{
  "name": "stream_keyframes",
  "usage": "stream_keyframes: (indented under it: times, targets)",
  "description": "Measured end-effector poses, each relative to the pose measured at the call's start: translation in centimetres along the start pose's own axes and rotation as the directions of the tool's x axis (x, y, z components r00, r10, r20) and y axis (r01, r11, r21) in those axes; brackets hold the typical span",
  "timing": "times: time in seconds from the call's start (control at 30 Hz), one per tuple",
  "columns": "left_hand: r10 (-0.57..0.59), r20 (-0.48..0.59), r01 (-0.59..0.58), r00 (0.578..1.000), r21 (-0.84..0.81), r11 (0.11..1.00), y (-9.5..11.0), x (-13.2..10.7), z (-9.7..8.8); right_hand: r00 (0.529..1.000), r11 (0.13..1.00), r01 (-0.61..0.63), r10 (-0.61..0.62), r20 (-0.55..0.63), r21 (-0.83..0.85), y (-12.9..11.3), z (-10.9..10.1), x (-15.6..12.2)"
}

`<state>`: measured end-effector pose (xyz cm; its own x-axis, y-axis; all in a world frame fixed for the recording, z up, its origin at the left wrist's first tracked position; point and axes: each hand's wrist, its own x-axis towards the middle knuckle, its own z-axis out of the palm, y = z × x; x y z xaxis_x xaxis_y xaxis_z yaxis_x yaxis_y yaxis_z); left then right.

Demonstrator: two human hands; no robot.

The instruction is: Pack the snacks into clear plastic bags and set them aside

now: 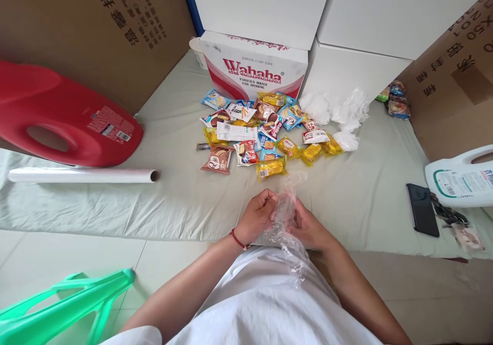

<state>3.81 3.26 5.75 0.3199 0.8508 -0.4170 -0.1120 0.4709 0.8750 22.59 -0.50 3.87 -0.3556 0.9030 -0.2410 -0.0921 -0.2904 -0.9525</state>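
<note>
Clear plastic bag film (284,212) is bunched between my two hands at the near edge of the cloth-covered surface. My left hand (257,212), with a red string on the wrist, has its fingers closed on the film from the left. From the right, my right hand (306,222) grips it too, its fingers partly hidden behind the plastic. The loose end of the film hangs down onto my white shirt. Just beyond my hands lies a pile of wrapped snacks, with a yellow packet (270,169) and a brown packet (217,159) nearest me.
A Wahaha carton (254,70) stands behind the snacks. Crumpled clear plastic (348,110) lies right of them. At left are a red jug (69,114) and a film roll (84,175); at right, a phone (422,209) and white bottle (462,178). A green stool (65,309) is lower left.
</note>
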Motion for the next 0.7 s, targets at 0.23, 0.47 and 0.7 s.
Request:
stream_keyframes:
  times: [0.23, 0.47, 0.7]
  targets:
    - [-0.005, -0.184, 0.019, 0.983, 0.073, 0.997, 0.5, 0.3, -2.0, 0.977, 0.997, -0.067, 0.075, -0.2, 0.046, -0.4, -2.5, 0.3]
    - [-0.019, -0.294, 0.029, 0.956, 0.029, 0.999, 0.2, 0.4, -3.7, 0.972, 0.999, -0.023, 0.033, -0.232, 0.044, -1.2, -5.6, -0.7]
    - [0.081, 0.027, -0.082, 0.996, 0.01, 0.997, -1.0, -1.3, 1.5, 0.989, 0.996, 0.082, -0.078, -0.125, 0.026, 0.7, 1.1, 0.0]
